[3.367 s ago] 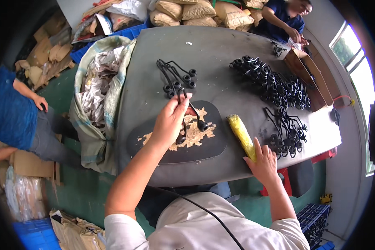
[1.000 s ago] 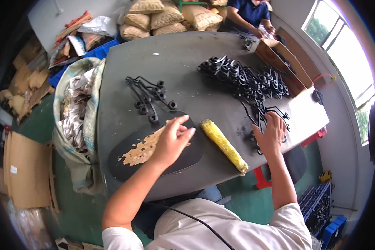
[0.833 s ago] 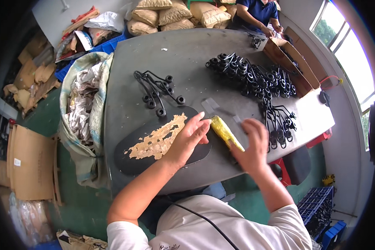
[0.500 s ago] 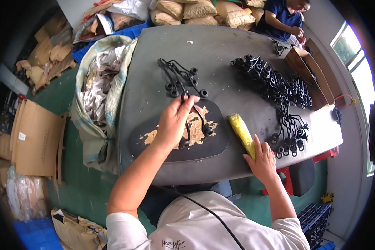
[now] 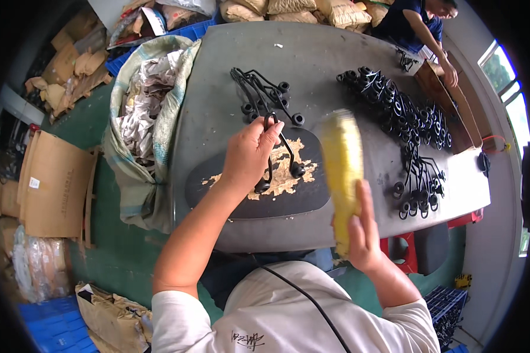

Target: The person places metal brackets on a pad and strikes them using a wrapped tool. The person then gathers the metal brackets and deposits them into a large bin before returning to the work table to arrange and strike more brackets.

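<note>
Yellow roll (image 5: pixel 343 159) sits clasped in our right hand (image 5: pixel 365 242), long axis near-to-far. Our left hand (image 5: pixel 247 152) pinches a bent black rod (image 5: pixel 290 152).

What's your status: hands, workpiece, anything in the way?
Left hand gripping black wire part over patchy dark pad. Right hand gripping yellow roll, blurred. No obstruction seen between them; similar black parts lie just beyond left hand.

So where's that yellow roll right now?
In the head view, the yellow roll is right of centre, held in the person's right hand, just beyond the right edge of the dark pad.
</note>
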`<state>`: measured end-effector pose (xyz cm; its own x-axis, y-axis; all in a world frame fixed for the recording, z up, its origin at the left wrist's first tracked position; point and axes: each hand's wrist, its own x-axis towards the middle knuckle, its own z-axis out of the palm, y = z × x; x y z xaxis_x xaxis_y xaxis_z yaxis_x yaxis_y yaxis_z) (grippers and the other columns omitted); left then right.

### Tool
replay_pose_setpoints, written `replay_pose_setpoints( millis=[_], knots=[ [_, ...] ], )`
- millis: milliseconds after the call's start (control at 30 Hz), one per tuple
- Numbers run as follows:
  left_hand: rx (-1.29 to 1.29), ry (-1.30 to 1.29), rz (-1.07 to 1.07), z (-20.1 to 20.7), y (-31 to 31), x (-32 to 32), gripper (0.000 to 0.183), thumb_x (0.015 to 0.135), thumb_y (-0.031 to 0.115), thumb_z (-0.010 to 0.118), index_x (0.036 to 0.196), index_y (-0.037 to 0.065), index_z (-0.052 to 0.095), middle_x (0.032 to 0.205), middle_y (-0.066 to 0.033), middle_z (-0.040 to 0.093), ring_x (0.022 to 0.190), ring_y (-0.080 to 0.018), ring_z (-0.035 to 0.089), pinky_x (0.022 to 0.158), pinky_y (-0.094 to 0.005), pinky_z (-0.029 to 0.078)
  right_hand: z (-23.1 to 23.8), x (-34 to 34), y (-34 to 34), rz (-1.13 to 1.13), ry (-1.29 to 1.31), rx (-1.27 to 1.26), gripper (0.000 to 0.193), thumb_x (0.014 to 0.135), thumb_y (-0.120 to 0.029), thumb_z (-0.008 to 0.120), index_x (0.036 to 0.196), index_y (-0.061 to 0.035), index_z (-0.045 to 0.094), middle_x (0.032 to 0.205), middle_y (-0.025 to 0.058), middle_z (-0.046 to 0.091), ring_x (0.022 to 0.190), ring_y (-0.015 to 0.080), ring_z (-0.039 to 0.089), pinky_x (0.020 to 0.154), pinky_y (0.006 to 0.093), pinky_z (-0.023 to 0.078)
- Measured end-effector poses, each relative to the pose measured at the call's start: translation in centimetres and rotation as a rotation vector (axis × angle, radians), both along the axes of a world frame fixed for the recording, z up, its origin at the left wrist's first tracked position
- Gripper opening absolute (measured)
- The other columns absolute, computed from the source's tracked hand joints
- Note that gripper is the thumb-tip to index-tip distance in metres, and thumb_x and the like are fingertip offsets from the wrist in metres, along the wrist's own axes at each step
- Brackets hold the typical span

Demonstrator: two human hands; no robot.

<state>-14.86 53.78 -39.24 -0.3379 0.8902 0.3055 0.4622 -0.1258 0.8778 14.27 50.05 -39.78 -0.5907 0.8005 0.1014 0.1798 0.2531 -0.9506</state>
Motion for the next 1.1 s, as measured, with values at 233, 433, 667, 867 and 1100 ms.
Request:
replay_pose_setpoints(
  millis=[233,433,667,867,1100],
  knots=[
    [0.178,0.151,0.037,-1.5,-0.3,-0.1,0.024,0.097,0.022,0.067,0.088,0.000,0.063,0.074,-0.0141,0.066,0.065,-0.0308,0.065,0.060,-0.0386,0.050,-1.3,-1.3,0.8,-0.027,-0.175,-0.479,0.063,0.105,-0.016,0.044,0.162,-0.0134,0.017,0.110,0.0153,0.064,0.080,0.0179,0.061,0.082,0.0332,0.052],
    [0.076,0.164,-0.059,0.8,-0.4,-2.7,0.034,0.096,0.027,0.069,0.088,-0.006,0.066,0.076,-0.0157,0.064,0.061,-0.0214,0.058,0.060,-0.0347,0.047,-0.4,0.6,-0.4,0.095,-0.004,0.532,0.070,0.093,0.004,0.051,0.156,0.0054,0.019,0.112,0.0251,0.066,0.090,0.0330,0.068,0.081,0.0414,0.056],
    [0.030,0.216,-0.030,-0.2,-0.5,-3.7,0.033,0.096,0.031,0.068,0.094,-0.002,0.070,0.077,-0.0150,0.065,0.064,-0.0243,0.060,0.063,-0.0363,0.048,0.4,-2.9,-0.1,0.339,-0.535,0.025,0.073,0.092,-0.006,0.063,0.157,-0.0156,0.032,0.097,0.0257,0.065,0.084,0.0434,0.065,0.075,0.0467,0.053],
    [-0.172,-0.169,-0.071,0.2,-0.4,-3.7,0.035,0.102,0.040,0.060,0.095,0.008,0.075,0.067,0.0033,0.061,0.064,-0.0037,0.052,0.059,-0.0237,0.041,-1.8,3.0,0.2,0.111,-0.396,0.339,0.064,0.091,-0.003,0.063,0.152,-0.0072,0.041,0.098,0.0209,0.067,0.080,0.0350,0.068,0.074,0.0384,0.054],
    [-0.181,-0.208,-0.126,-0.8,8.9,-6.0,0.045,0.097,0.048,0.063,0.104,0.005,0.073,0.072,-0.0049,0.068,0.069,-0.0141,0.063,0.066,-0.0322,0.049,-2.7,6.5,1.9,-0.313,-0.715,0.526,0.056,0.088,-0.007,0.066,0.142,-0.0060,0.051,0.111,0.0195,0.060,0.102,0.0382,0.058,0.091,0.0450,0.047]
  ],
)
